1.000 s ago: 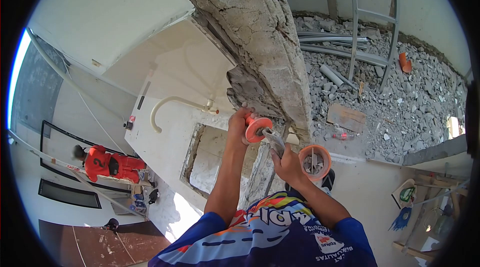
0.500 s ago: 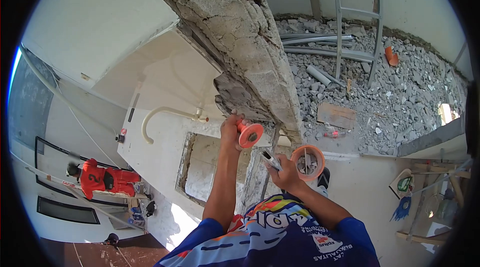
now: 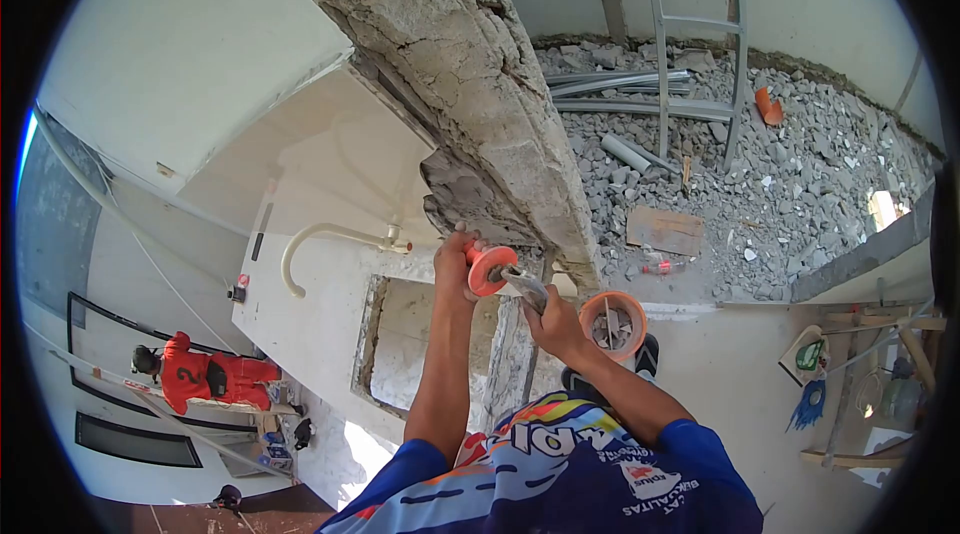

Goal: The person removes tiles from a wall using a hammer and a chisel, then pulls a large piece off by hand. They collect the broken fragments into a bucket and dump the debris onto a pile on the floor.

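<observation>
My left hand [image 3: 453, 262] is closed round the grip of a chisel [image 3: 487, 271] with a round orange hand guard, held against the broken edge of the concrete wall [image 3: 500, 104]. My right hand [image 3: 558, 324] grips what looks like a hammer [image 3: 528, 287]; its metal head meets the chisel's struck end at the guard, and its handle is mostly hidden in the fist. The chisel's tip is hidden behind my left hand. Just right of my right hand stands an orange bucket [image 3: 638, 312] with rubble in it.
A framed opening [image 3: 365, 334] and a cream pipe [image 3: 318, 231] are at left. Beyond the wall lie rubble [image 3: 780, 204], metal profiles [image 3: 640, 106] and a ladder [image 3: 740, 54]. A person in red [image 3: 195, 374] is at far left. Wooden framing [image 3: 860, 459] stands right.
My right hand has moved up and left, bringing the hammer from apart onto the chisel's end. My left hand keeps its hold. The view has shifted slightly.
</observation>
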A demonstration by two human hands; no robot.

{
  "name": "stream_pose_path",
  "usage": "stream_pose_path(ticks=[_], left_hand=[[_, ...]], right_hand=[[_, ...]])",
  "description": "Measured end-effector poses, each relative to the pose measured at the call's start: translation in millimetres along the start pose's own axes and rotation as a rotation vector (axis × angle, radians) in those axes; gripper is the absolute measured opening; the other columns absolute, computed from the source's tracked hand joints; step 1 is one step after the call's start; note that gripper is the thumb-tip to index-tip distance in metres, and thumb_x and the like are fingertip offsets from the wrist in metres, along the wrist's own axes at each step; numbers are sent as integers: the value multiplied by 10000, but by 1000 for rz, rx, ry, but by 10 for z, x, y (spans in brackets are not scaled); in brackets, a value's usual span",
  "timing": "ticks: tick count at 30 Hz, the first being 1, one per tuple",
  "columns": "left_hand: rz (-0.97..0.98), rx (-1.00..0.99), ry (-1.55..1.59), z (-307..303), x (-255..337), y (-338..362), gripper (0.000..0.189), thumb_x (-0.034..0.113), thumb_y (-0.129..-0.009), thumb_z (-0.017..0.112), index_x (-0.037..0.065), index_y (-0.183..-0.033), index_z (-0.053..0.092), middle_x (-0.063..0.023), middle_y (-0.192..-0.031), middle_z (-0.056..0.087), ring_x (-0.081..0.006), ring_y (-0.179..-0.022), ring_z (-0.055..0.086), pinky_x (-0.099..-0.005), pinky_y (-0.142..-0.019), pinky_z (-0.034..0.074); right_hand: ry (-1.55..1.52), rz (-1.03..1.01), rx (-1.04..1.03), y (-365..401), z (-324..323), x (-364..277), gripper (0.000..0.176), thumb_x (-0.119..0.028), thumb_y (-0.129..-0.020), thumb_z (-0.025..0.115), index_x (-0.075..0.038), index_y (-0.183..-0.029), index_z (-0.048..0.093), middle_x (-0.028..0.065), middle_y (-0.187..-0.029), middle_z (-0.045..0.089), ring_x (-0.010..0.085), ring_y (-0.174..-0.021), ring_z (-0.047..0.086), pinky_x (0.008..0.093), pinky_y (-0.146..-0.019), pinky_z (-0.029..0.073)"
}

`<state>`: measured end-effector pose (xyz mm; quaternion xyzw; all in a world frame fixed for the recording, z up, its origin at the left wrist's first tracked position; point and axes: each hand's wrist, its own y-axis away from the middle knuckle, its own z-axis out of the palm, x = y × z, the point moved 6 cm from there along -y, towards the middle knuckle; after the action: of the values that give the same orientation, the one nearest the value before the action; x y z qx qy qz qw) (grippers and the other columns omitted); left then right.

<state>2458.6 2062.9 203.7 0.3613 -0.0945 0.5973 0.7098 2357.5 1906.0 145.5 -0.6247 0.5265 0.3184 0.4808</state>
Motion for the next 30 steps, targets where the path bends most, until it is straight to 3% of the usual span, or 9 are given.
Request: stream_pose_path(ticks=[7, 8, 11, 14, 18, 21, 25, 27, 30], left_hand=[[53, 31, -54, 36, -3, -40, 355, -22, -855, 497, 26, -1182, 368, -72, -716, 475, -173, -640, 504, -341, -573, 500], [55, 24, -75, 70, -16, -33, 354, -22, -855, 497, 26, -1181, 369, -71, -717, 475, -173, -644, 506, -339, -572, 500], [54, 20, -49, 59, 4, -133, 342, -19, -856, 496, 15, -1176, 380, -70, -720, 473, -174, -652, 509, -340, -574, 500], [56, 50, -33, -60, 3, -119, 326, -12, -859, 499, -4, -1169, 399, -67, -722, 471, -172, -659, 509, -340, -576, 501], [93, 31, -115, 70, -54, -25, 70, 28, -872, 505, 46, -834, 449, -57, -667, 483, -160, -606, 497, -302, -560, 496], [64, 43, -66, 9, 20, -70, 199, 19, -867, 521, -6, -1047, 440, -70, -691, 490, -174, -631, 515, -333, -571, 501], [96, 65, -118, 20, -9, -28, 81, 45, -881, 522, 5, -917, 462, -77, -673, 505, -183, -617, 519, -334, -571, 500], [106, 63, -138, 51, -6, -73, 73, 56, -890, 519, 6, -869, 471, -78, -672, 509, -184, -617, 521, -333, -570, 501], [71, 29, -91, 34, 32, -121, 98, 69, -901, 516, 8, -834, 479, -81, -677, 516, -184, -613, 520, -334, -573, 504]], right_hand=[[-208, -362, 99, 136, -5, 76, 338, -130, -843, 694, 2, -1067, 478, 197, -693, 617, 395, -663, 644, 437, -575, 508], [-15, -21, -27, 9, 104, 90, 329, -144, -843, 701, 3, -1052, 493, 204, -689, 614, 394, -667, 650, 441, -579, 513], [14, -85, -49, 59, -207, -199, 311, -153, -843, 707, 3, -1026, 510, 212, -688, 612, 396, -684, 654, 451, -580, 514], [-464, -358, 183, 126, -102, -73, 311, -164, -846, 710, 13, -1002, 507, 207, -686, 619, 392, -620, 644, 445, -544, 501], [-74, -119, 8, 88, -15, -73, 265, -117, -822, 715, -23, -932, 492, 164, -687, 574, 407, -590, 608, 450, -539, 500], [-257, -204, 57, 169, -153, -199, 233, -133, -846, 678, -17, -929, 493, 198, -705, 581, 432, -645, 618, 483, -573, 499], [-400, -250, 205, 160, 72, 51, 273, -187, -879, 669, 5, -981, 505, 229, -756, 624, 413, -673, 649, 473, -581, 503], [-13, 35, -19, -27, 57, 23, 265, -167, -878, 678, -10, -989, 495, 188, -778, 619, 359, -642, 650, 432, -564, 503], [-257, -226, 69, 115, -299, -234, 303, -234, -910, 641, 11, -994, 483, 255, -719, 596, 397, -666, 633, 440, -580, 483]])
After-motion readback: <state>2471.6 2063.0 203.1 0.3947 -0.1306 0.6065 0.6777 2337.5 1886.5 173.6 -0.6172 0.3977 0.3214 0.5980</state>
